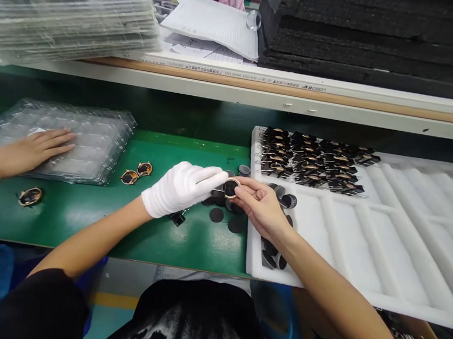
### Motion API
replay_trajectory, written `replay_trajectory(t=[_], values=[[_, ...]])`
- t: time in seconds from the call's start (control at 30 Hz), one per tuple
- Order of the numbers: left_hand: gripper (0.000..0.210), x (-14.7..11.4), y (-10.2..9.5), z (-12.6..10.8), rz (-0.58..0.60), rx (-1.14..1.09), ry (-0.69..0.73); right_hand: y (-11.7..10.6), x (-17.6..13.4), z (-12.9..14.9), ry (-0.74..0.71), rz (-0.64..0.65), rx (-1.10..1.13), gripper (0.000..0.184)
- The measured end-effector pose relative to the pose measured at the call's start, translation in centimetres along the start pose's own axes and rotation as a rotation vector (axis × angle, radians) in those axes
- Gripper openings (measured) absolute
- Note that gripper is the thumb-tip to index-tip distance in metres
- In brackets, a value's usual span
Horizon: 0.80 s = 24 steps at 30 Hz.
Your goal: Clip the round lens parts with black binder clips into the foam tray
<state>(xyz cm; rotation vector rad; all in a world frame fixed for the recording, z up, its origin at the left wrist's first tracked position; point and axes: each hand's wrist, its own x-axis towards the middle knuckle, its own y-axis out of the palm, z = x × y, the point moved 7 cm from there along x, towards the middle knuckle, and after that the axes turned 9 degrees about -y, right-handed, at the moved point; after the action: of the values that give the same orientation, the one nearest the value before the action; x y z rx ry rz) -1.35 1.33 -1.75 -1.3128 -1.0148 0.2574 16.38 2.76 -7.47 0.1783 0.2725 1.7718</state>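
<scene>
Over the green bench, my right hand (pixel 261 208), bare, pinches a round gold-rimmed watch case (pixel 231 188) with a black face by its edge. My left hand (pixel 186 188), in a white glove, has its fingers together at the left side of the same case; its fingertips partly hide what they grip. Loose black discs (pixel 216 215) lie on the bench beneath my hands. Below my gloved wrist is a black binder clip (pixel 178 217). Two more gold-rimmed cases (pixel 145 169) lie left of the glove.
A white foam tray (pixel 346 236) on the right holds rows of clipped pieces (pixel 309 160) and black discs. At left, another person's hand (pixel 45 147) rests on stacked clear plastic trays (pixel 112 129). A shelf (pixel 202 84) crosses above, bearing black foam blocks (pixel 369 45).
</scene>
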Motion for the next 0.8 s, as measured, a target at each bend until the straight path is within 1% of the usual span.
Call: replay_trajectory(t=[0.03, 0.07, 0.1, 0.17, 0.2, 0.23, 0.3, 0.37, 0.43, 0.5, 0.6, 0.67, 0.73, 0.8], values=[[0.059, -0.1, 0.3, 0.5, 0.066, -0.142, -0.071, -0.1, 0.0, 0.1, -0.016, -0.010, -0.013, 0.038], [0.066, -0.3, 0.6, 1.0, 0.145, -0.300, -0.170, -0.1, 0.0, 0.2, -0.035, -0.018, -0.029, 0.037], [0.065, -0.5, 1.1, 1.4, 0.219, -0.464, -0.291, -0.2, 0.0, 0.3, -0.054, -0.024, -0.047, 0.037], [0.046, -1.1, 2.2, 1.9, 0.346, -0.726, -0.542, -0.2, 0.0, 0.4, -0.085, -0.029, -0.074, 0.036], [0.042, -1.4, 2.6, 2.0, 0.389, -0.807, -0.648, -0.2, 0.0, 0.3, -0.097, -0.030, -0.079, 0.035], [0.045, -1.6, 2.9, 2.0, 0.409, -0.860, -0.731, -0.1, 0.0, 0.3, -0.104, -0.030, -0.082, 0.034], [0.049, -1.8, 3.3, 1.9, 0.426, -0.910, -0.824, 0.0, -0.2, 0.1, -0.103, -0.025, -0.088, 0.033], [0.046, -2.0, 3.5, 1.7, 0.441, -0.925, -0.853, 0.1, -0.4, 0.0, -0.092, -0.020, -0.105, 0.030], [0.041, -2.1, 3.4, 1.7, 0.451, -0.877, -0.838, 0.0, -0.6, -0.1, -0.085, -0.019, -0.142, 0.028], [0.040, -2.1, 3.3, 1.7, 0.436, -0.805, -0.782, -0.1, -0.7, -0.1, -0.093, -0.017, -0.177, 0.028], [0.041, -1.9, 2.9, 1.4, 0.357, -0.731, -0.686, -0.1, -0.8, 0.1, -0.111, -0.007, -0.184, 0.027], [0.041, -1.8, 2.9, 1.1, 0.324, -0.690, -0.652, -0.1, -0.8, 0.1, -0.117, -0.011, -0.168, 0.024], [0.039, -1.6, 2.9, 1.0, 0.340, -0.640, -0.614, -0.1, -0.8, 0.1, -0.108, -0.009, -0.163, 0.024], [0.034, -1.4, 2.2, 1.4, 0.369, -0.605, -0.551, -0.2, -0.8, 0.2, -0.089, -0.010, -0.142, 0.028]])
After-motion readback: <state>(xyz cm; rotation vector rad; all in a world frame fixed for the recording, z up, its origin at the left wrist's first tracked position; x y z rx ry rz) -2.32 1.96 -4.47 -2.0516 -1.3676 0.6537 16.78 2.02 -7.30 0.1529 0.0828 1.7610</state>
